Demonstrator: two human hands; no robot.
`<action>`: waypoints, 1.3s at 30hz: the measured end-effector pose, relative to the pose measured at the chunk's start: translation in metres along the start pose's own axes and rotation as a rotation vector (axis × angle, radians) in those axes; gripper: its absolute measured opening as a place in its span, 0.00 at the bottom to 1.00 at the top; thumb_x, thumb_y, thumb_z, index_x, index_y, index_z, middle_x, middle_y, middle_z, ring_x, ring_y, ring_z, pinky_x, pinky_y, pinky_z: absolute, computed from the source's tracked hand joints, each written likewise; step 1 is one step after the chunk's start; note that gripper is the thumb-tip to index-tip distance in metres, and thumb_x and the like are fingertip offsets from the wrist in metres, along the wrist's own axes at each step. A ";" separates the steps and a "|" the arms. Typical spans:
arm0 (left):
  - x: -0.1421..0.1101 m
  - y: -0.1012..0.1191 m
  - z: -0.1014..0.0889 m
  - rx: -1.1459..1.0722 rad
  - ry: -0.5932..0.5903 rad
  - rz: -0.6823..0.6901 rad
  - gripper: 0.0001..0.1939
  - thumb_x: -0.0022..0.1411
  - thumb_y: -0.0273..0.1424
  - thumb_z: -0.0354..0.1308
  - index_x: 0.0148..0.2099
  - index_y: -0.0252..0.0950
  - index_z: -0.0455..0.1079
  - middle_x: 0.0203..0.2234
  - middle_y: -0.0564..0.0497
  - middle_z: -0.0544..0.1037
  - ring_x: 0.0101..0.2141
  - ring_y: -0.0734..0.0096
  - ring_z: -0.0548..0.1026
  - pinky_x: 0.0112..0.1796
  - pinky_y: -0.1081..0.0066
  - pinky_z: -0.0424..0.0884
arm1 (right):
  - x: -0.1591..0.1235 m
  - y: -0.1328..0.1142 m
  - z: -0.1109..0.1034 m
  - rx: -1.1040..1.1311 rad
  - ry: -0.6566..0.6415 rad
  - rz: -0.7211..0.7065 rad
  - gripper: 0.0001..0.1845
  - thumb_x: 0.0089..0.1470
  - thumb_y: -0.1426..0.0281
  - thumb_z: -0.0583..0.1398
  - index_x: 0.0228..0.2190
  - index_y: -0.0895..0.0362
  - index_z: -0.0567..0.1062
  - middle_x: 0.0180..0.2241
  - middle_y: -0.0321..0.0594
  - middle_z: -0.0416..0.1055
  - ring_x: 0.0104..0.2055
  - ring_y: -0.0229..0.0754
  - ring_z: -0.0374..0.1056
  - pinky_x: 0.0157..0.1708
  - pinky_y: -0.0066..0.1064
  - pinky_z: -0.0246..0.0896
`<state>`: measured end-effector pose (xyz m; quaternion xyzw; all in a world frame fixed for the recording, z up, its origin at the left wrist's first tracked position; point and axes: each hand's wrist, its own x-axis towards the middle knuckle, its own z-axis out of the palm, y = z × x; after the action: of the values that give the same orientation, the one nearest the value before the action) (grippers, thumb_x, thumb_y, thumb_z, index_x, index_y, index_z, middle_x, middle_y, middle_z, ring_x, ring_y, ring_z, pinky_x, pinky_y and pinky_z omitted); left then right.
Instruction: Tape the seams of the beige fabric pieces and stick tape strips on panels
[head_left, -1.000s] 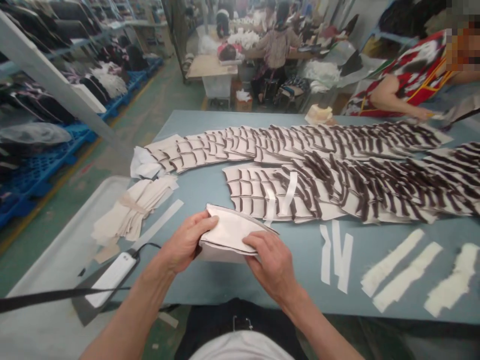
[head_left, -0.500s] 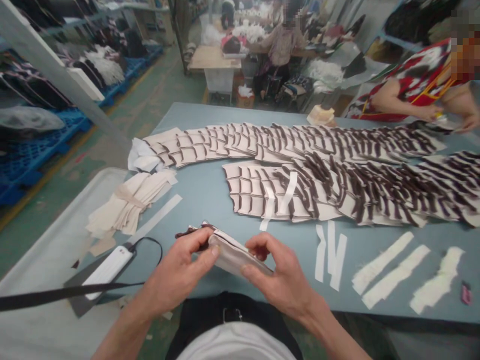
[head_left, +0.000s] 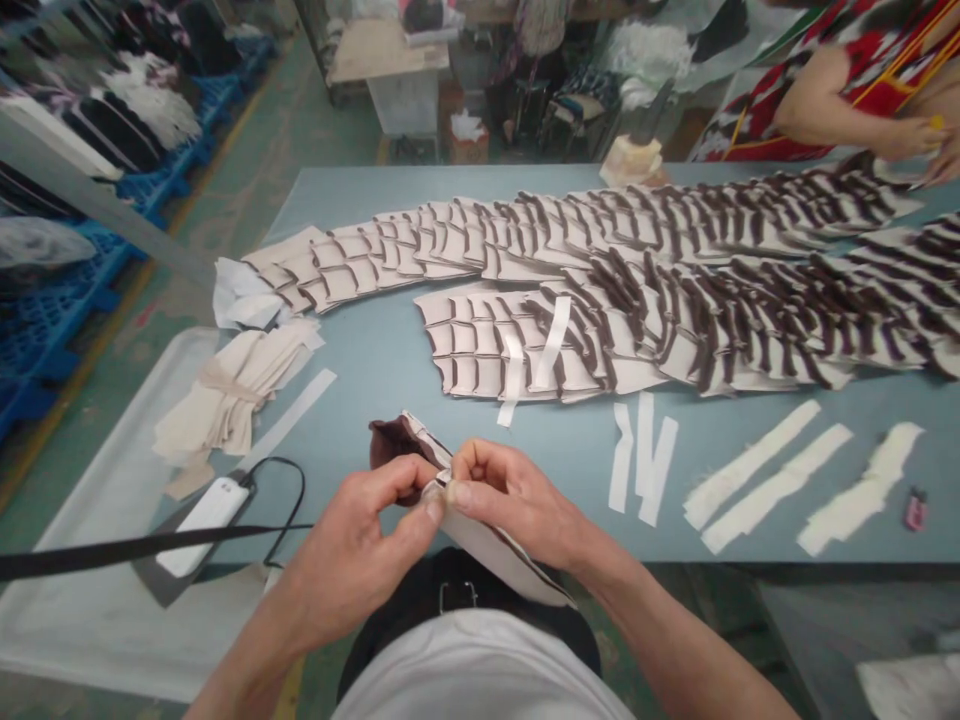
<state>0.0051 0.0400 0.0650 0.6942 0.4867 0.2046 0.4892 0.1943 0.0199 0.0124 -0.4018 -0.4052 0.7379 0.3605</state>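
Observation:
Between my hands is a sewn fabric piece (head_left: 499,556), pale beige on one face with dark brown cloth showing at its far left end. My left hand (head_left: 382,525) pinches it near the middle of its edge, thumb on the pale side. Close against those fingers, my right hand (head_left: 514,492) pinches the same edge between thumb and forefinger. The fingertips of both hands nearly touch, and what lies under them is partly hidden. The piece's lower end hangs down to the right, in front of my waist.
Two long overlapping rows of beige and brown fabric pieces (head_left: 480,345) cover the blue table (head_left: 360,360). White strips (head_left: 645,450) and fuzzy cream strips (head_left: 780,480) lie to the right. A tied beige bundle (head_left: 232,390) and a white device (head_left: 202,525) with a cord are left. A co-worker's arm (head_left: 832,105) reaches in.
My right hand has shifted left along the piece's edge to meet my left fingertips. The lower end now hangs free, and more brown cloth shows. The view has tilted downward.

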 end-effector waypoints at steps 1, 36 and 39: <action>0.000 -0.001 0.001 -0.012 -0.003 0.005 0.13 0.66 0.34 0.55 0.29 0.38 0.74 0.22 0.56 0.76 0.25 0.71 0.71 0.29 0.74 0.68 | -0.001 0.002 -0.001 0.032 -0.010 0.025 0.32 0.51 0.39 0.69 0.31 0.54 0.67 0.24 0.27 0.59 0.26 0.32 0.52 0.27 0.26 0.48; -0.074 -0.047 -0.012 -0.027 0.180 0.008 0.13 0.65 0.36 0.55 0.33 0.38 0.77 0.25 0.52 0.82 0.27 0.66 0.75 0.35 0.70 0.73 | -0.019 0.041 0.079 -0.383 0.199 -0.120 0.15 0.63 0.56 0.63 0.35 0.55 0.73 0.28 0.32 0.70 0.30 0.36 0.63 0.33 0.29 0.62; -0.078 -0.045 -0.012 -0.005 0.157 0.020 0.13 0.65 0.35 0.54 0.32 0.38 0.76 0.23 0.53 0.80 0.26 0.68 0.73 0.34 0.71 0.72 | -0.021 0.041 0.079 -0.254 0.151 -0.050 0.20 0.60 0.51 0.65 0.34 0.56 0.72 0.27 0.30 0.65 0.30 0.35 0.59 0.32 0.28 0.59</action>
<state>-0.0601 -0.0205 0.0458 0.6796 0.5160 0.2646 0.4493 0.1250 -0.0390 0.0096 -0.4882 -0.4769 0.6392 0.3544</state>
